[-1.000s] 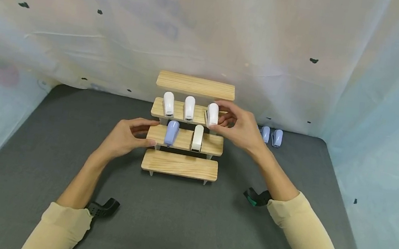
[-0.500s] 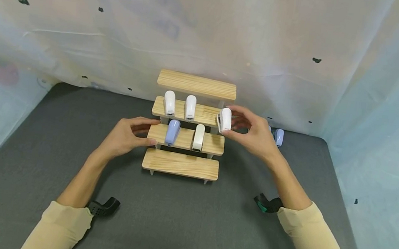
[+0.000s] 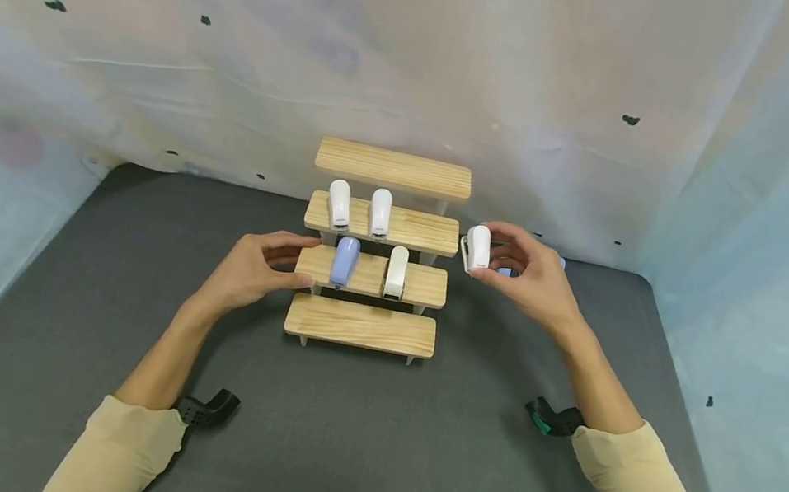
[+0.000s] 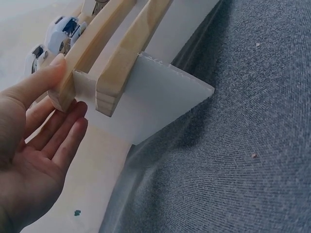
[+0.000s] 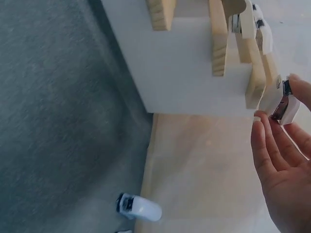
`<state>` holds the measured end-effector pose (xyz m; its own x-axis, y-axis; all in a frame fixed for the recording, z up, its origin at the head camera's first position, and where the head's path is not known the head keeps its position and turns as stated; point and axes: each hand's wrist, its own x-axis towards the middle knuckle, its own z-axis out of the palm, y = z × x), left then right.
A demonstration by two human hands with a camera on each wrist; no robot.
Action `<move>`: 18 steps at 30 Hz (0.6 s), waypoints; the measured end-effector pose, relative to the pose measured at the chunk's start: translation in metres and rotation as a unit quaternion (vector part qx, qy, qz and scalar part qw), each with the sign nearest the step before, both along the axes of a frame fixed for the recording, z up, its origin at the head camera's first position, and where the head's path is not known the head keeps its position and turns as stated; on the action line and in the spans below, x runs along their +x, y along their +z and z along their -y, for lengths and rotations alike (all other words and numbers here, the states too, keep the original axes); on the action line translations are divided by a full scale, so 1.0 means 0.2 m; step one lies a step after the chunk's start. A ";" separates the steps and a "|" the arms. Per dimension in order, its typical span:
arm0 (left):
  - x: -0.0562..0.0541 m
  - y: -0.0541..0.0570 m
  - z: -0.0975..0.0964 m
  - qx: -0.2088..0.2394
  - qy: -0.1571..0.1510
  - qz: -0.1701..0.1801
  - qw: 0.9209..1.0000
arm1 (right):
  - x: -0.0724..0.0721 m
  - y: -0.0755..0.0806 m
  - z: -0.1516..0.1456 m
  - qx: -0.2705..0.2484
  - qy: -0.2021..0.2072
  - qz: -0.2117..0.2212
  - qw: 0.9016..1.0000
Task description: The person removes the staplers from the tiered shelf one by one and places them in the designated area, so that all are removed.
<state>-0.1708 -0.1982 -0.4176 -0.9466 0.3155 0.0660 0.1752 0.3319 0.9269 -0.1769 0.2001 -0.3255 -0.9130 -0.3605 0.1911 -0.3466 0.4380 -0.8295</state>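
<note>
Right hand (image 3: pixel 537 286) pinches a white stapler (image 3: pixel 479 249) between thumb and fingers; left hand (image 3: pixel 252 273) is clamped on the stand's (image 3: pixel 361 326) left end. Judged best: brace the stand, grip lightly, clear the shelf edge. The stapler lies left of the right palm, just beside the stand's right end.

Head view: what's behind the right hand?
Bits of lavender mini staplers show past the right hand; it covers the rest, so their number is unclear there.
</note>
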 end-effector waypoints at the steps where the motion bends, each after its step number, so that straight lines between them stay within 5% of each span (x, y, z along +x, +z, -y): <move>1: 0.00 0.00 0.00 -0.001 -0.001 0.001 1.000 | 0.00 -0.01 -0.01 0.000 -0.003 0.003 1.000; 18: 0.00 0.01 0.00 0.001 0.006 0.004 1.000 | -0.01 -0.17 -0.18 0.013 -0.038 -0.006 0.999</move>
<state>-0.1711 -0.1977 -0.4162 -0.9507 0.3044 0.0585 0.1637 0.3326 0.9288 -0.1790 0.2364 -0.3597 -0.9360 -0.2943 0.1933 -0.3205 0.4848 -0.8138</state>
